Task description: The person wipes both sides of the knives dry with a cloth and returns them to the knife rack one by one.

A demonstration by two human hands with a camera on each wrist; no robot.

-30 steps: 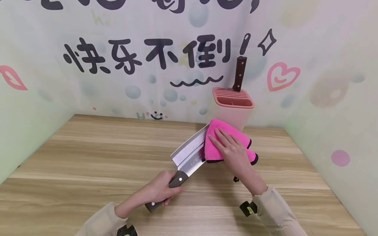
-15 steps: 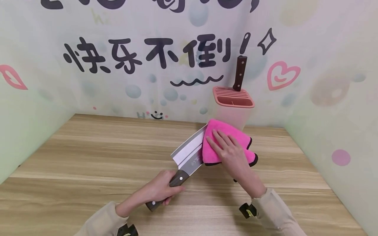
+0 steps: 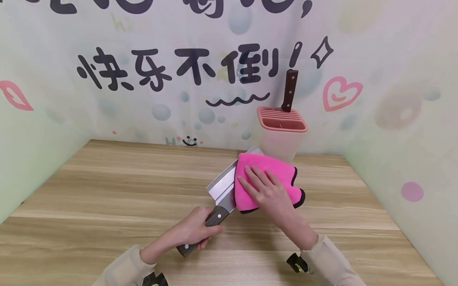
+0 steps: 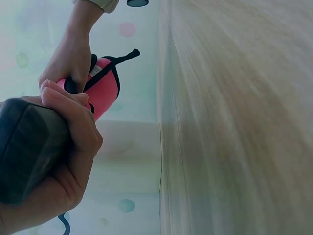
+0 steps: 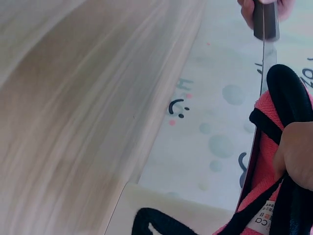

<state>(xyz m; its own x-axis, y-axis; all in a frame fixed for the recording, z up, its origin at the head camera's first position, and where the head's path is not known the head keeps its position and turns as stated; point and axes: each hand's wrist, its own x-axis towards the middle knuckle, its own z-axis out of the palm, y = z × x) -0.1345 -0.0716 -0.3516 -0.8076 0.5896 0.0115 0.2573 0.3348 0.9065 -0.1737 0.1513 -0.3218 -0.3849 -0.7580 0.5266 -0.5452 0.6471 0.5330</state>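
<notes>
My left hand [image 3: 196,226] grips the dark riveted handle of a cleaver [image 3: 222,184]; the handle's butt end fills the near left of the left wrist view. The broad blade slants up and to the right above the wooden table. Over the middle of the blade lies a folded pink cloth [image 3: 245,198] with black edging. My right hand [image 3: 270,198] holds it there, fingers spread on top and the thumb [image 5: 296,156] tucked into the folds in the right wrist view. Only the blade's heel and its far tip show past the cloth.
A white knife block [image 3: 277,145] with a pink slotted top stands at the back, close beyond the cleaver's tip. One brown-handled knife [image 3: 290,90] is upright in it. Printed walls [image 3: 143,119] enclose the wooden tabletop [image 3: 107,190] behind and at both sides.
The right hand and the pink cloth have slid down the blade toward the handle, uncovering the far tip. The left hand and the cleaver have stayed in place.
</notes>
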